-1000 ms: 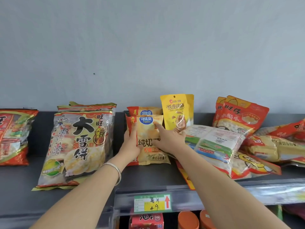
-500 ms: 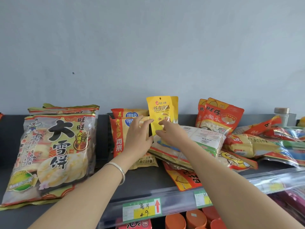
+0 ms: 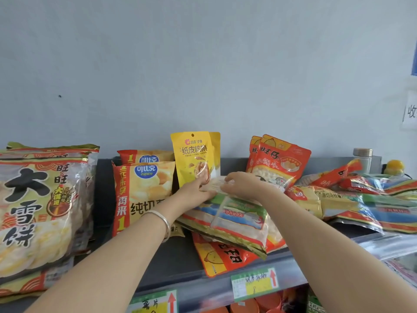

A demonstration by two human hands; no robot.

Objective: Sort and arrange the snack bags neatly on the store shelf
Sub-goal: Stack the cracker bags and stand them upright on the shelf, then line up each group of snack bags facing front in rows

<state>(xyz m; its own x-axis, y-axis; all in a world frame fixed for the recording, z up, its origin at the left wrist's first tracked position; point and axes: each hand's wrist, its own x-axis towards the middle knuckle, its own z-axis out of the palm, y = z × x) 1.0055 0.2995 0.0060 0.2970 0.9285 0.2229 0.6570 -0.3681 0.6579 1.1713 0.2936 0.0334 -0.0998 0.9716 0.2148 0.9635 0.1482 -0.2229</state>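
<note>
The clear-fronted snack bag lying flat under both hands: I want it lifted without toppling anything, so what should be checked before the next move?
1. Both hands on the clear-fronted snack bag: ok; left hand and right hand sit at its far edge.
2. Firm grip: cannot tell; fingertips rest on the edge, closure unclear.
3. Upright yellow walnut pouch clear of the hands: not ok; the left hand is right at its base.
4. Nothing lying on the bag: ok.
5. Orange flat bag underneath, free to stay put: cannot tell; it overhangs the grey shelf edge.
6. Free shelf space beside the yellow-and-red potato chip bags: not ok.
</note>
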